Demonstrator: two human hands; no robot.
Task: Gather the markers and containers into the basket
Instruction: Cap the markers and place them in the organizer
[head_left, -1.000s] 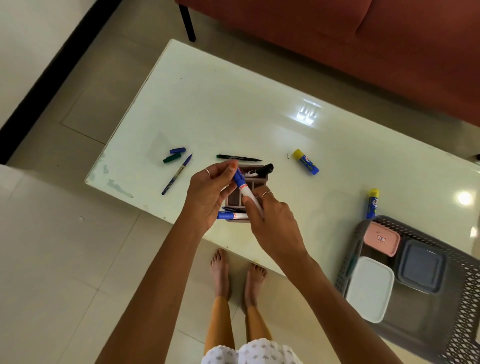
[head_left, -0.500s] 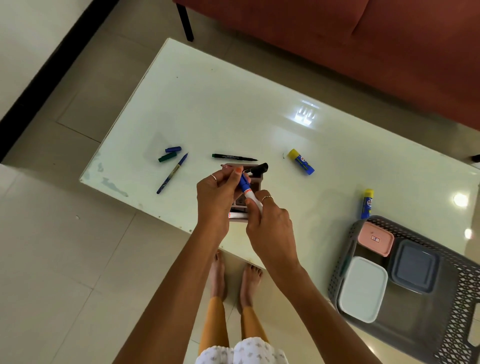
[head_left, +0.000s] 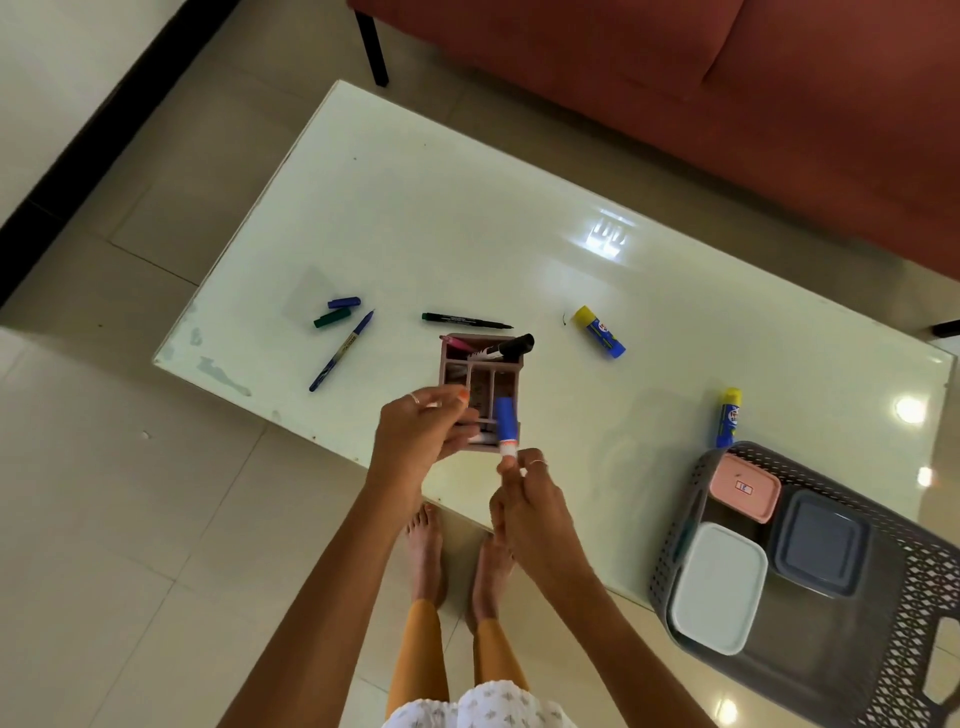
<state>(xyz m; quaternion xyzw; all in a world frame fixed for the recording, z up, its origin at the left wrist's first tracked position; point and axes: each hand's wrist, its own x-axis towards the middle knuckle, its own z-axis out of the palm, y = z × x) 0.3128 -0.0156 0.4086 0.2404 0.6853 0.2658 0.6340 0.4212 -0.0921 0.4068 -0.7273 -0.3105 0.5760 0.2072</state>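
Two loose caps, blue (head_left: 344, 302) and green (head_left: 331, 318), are lying left on the pale glossy desk (head_left: 415, 208); the left hand (head_left: 418, 436) is gripping the brown compartmented organiser (head_left: 480, 382); the right hand (head_left: 524, 491) is pinching a blue-capped white marker (head_left: 506, 427) over it; the grey perforated basket (head_left: 883, 623) is sitting far right, holding three lidded containers.

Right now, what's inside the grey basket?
Three lidded containers lie in the basket: a pink one, a dark grey one and a white one. No markers show. The lids hide their contents, and the containers hide the floor under them.
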